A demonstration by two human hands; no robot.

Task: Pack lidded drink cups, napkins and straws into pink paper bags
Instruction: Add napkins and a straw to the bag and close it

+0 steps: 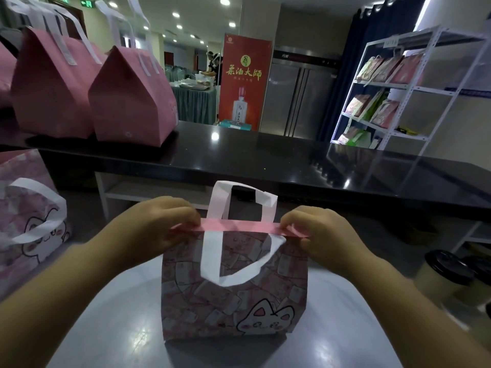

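Pinching the bag (233, 301) top at each end, grip tight, left hand (159, 224) and right hand (321, 232) seem to close it; shut bags (130, 102) stand behind, cups (446, 272) wait unpacked.

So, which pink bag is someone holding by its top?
The centre cat-print bag, its top pinched by left hand and right hand; others stand untouched.

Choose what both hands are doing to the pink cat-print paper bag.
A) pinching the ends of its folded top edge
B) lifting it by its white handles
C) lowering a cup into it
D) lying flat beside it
A: left hand and right hand each pinch an end of the folded top of the pink cat-print paper bag.
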